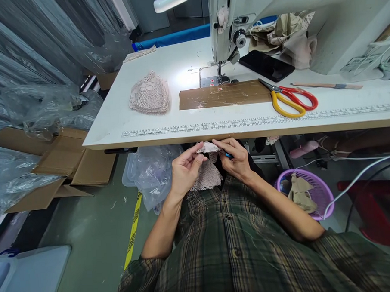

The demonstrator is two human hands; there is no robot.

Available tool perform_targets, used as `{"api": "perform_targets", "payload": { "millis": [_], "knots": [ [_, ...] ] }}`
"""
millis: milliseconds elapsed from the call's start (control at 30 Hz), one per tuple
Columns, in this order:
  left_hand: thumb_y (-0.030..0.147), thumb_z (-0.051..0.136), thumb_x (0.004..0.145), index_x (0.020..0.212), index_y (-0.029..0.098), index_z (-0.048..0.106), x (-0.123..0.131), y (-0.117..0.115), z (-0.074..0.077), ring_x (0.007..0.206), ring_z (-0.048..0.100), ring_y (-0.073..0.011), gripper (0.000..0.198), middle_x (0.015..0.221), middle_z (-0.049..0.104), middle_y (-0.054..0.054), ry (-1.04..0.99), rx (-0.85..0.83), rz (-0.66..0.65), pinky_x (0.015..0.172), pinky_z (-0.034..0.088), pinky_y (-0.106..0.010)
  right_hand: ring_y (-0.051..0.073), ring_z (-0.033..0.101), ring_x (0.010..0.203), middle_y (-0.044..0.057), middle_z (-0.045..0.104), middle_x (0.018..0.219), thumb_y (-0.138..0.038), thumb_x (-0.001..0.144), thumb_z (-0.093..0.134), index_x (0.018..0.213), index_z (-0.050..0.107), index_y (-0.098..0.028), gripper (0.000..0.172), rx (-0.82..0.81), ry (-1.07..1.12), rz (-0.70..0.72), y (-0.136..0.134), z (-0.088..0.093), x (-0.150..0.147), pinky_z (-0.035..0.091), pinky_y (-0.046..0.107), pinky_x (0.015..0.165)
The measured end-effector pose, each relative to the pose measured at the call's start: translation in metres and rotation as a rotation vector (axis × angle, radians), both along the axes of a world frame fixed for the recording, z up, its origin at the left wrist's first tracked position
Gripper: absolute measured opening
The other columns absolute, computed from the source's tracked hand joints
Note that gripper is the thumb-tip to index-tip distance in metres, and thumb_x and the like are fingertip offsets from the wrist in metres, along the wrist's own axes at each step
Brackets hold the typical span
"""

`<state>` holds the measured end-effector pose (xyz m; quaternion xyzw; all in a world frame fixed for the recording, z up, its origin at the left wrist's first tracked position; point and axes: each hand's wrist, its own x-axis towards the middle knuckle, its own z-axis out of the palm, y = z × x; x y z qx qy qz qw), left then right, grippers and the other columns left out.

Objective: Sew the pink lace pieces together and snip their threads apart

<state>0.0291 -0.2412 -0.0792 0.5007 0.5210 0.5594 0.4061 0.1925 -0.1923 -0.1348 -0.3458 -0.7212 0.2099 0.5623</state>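
Just below the front edge of the sewing table, my left hand pinches one end of a pale pink lace piece between thumb and fingers. My right hand is closed at the other end of this lace. A small dark tool with a blue part shows under its fingers; its kind is mostly hidden. More lace fabric hangs down between my hands over my lap. On the tabletop above, a stack of similar lace pieces lies to the left.
A sewing machine stands on the white table. Nearby lie brown tape, scissors, a phone and a brush. Below are a purple basket, an open carton and a plastic bag.
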Motion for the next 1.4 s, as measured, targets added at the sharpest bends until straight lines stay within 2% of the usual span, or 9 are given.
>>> {"api": "perform_targets", "payload": {
  "millis": [333, 500, 633, 833, 933, 1000, 1133, 1233, 1400],
  "knots": [
    [0.030, 0.081, 0.072, 0.118, 0.020, 0.070, -0.005, -0.001, 0.000, 0.071, 0.071, -0.0139, 0.048, 0.104, 0.075, -0.011, -0.069, -0.051, -0.075, 0.075, 0.061, -0.029, 0.016, 0.059, 0.078, 0.004, 0.061, 0.089, -0.005, 0.081, 0.052, 0.124, 0.068, -0.030, 0.053, 0.006, -0.001, -0.027, -0.002, 0.001, -0.003, 0.052, 0.029, 0.066],
    [0.026, 0.077, 0.074, 0.120, 0.018, 0.068, -0.006, -0.003, 0.006, 0.069, 0.071, -0.0141, 0.048, 0.079, 0.075, -0.005, -0.072, -0.103, -0.126, 0.074, 0.059, -0.026, 0.015, 0.059, 0.079, 0.005, 0.061, 0.095, -0.011, 0.083, 0.059, 0.130, 0.063, -0.031, 0.052, 0.063, -0.122, 0.010, -0.006, 0.006, -0.002, 0.049, 0.025, 0.060],
    [0.025, 0.072, 0.076, 0.122, 0.017, 0.067, -0.012, -0.005, 0.011, 0.068, 0.072, -0.0160, 0.046, 0.071, 0.074, -0.004, -0.004, -0.144, -0.177, 0.071, 0.059, -0.027, 0.014, 0.060, 0.077, 0.005, 0.063, 0.093, -0.012, 0.085, 0.058, 0.116, 0.071, -0.030, 0.038, 0.068, -0.100, 0.063, -0.008, 0.013, -0.004, 0.051, 0.026, 0.062],
    [0.033, 0.075, 0.075, 0.105, 0.016, 0.073, -0.013, -0.003, 0.012, 0.060, 0.068, -0.0143, 0.035, 0.085, 0.076, -0.007, 0.044, -0.142, -0.155, 0.059, 0.058, -0.026, 0.016, 0.065, 0.080, 0.006, 0.070, 0.089, -0.019, 0.090, 0.057, 0.104, 0.073, -0.022, 0.021, -0.153, 0.079, 0.203, -0.013, 0.023, -0.006, 0.054, 0.030, 0.073],
    [0.039, 0.073, 0.078, 0.091, 0.018, 0.075, -0.014, -0.001, 0.011, 0.057, 0.063, -0.0128, 0.026, 0.078, 0.074, -0.006, 0.092, -0.111, -0.136, 0.054, 0.053, -0.024, 0.016, 0.067, 0.079, 0.005, 0.072, 0.088, -0.029, 0.091, 0.060, 0.099, 0.074, -0.020, 0.019, -0.312, 0.119, 0.224, -0.015, 0.027, -0.006, 0.054, 0.029, 0.072],
    [0.040, 0.072, 0.080, 0.084, 0.019, 0.076, -0.015, 0.001, 0.010, 0.065, 0.062, -0.0137, 0.022, 0.078, 0.071, -0.005, 0.168, -0.036, -0.097, 0.059, 0.052, -0.023, 0.016, 0.067, 0.077, 0.005, 0.074, 0.087, -0.034, 0.089, 0.063, 0.096, 0.075, -0.019, 0.020, -0.404, 0.144, 0.228, -0.015, 0.029, -0.006, 0.055, 0.029, 0.071],
    [0.042, 0.072, 0.080, 0.077, 0.019, 0.074, -0.018, 0.003, 0.007, 0.093, 0.064, -0.0186, 0.024, 0.101, 0.068, -0.009, 0.196, 0.059, -0.048, 0.079, 0.052, -0.027, 0.016, 0.066, 0.072, 0.004, 0.074, 0.084, -0.036, 0.086, 0.066, 0.095, 0.075, -0.018, 0.023, -0.501, 0.157, 0.246, -0.015, 0.030, -0.006, 0.053, 0.028, 0.066],
    [0.044, 0.070, 0.082, 0.083, 0.018, 0.071, -0.016, 0.001, 0.005, 0.087, 0.066, -0.0172, 0.026, 0.095, 0.071, -0.008, 0.093, -0.060, -0.104, 0.077, 0.052, -0.027, 0.015, 0.065, 0.071, 0.003, 0.073, 0.081, -0.032, 0.086, 0.065, 0.092, 0.073, -0.018, 0.018, -0.478, 0.141, 0.256, -0.016, 0.031, -0.007, 0.052, 0.027, 0.065],
    [0.038, 0.083, 0.069, 0.095, 0.018, 0.063, -0.011, 0.000, 0.001, 0.066, 0.064, -0.0122, 0.039, 0.074, 0.069, -0.001, -0.065, -0.144, -0.146, 0.064, 0.051, -0.022, 0.015, 0.066, 0.076, 0.002, 0.071, 0.083, -0.025, 0.089, 0.060, 0.093, 0.069, -0.018, 0.012, -0.328, 0.071, 0.201, -0.019, 0.032, -0.005, 0.053, 0.027, 0.071]
  ]
}}
